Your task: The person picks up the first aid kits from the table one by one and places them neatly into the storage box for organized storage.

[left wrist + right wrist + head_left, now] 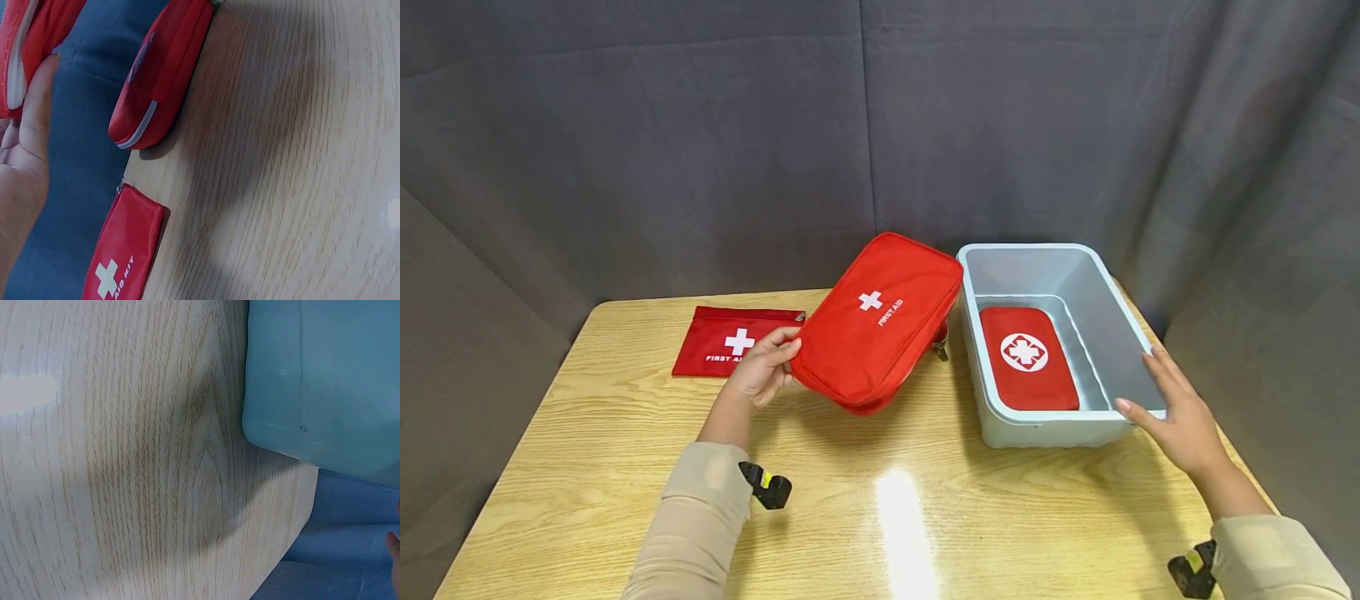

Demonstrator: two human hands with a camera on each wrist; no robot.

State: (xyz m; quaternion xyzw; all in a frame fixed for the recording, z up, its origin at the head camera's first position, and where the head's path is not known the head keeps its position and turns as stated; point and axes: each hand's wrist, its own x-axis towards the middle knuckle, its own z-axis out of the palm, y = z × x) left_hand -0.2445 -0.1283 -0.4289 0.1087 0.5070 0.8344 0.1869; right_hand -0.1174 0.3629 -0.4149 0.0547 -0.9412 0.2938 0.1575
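My left hand point(765, 367) pinches the near left corner of a red first aid bag point(880, 321), tilted and raised above the table, its right corner close to the bin's left rim. In the left wrist view, a zippered edge of this bag point(37, 37) shows at the fingers. Inside the grey plastic bin point(1022, 432) lies a red case point(1036, 387) with a white cross emblem. My right hand point(1183, 429) rests at the bin's near right corner, thumb and fingers spread along the rim. Only its fingertips show in the right wrist view.
A flat red zip pouch point(700, 346) lies on the table point(587, 467) at the left. Behind the raised bag stands another red zippered bag point(165, 75), mostly hidden in the head view. Grey curtains point(737, 167) hang around the table's back and sides.
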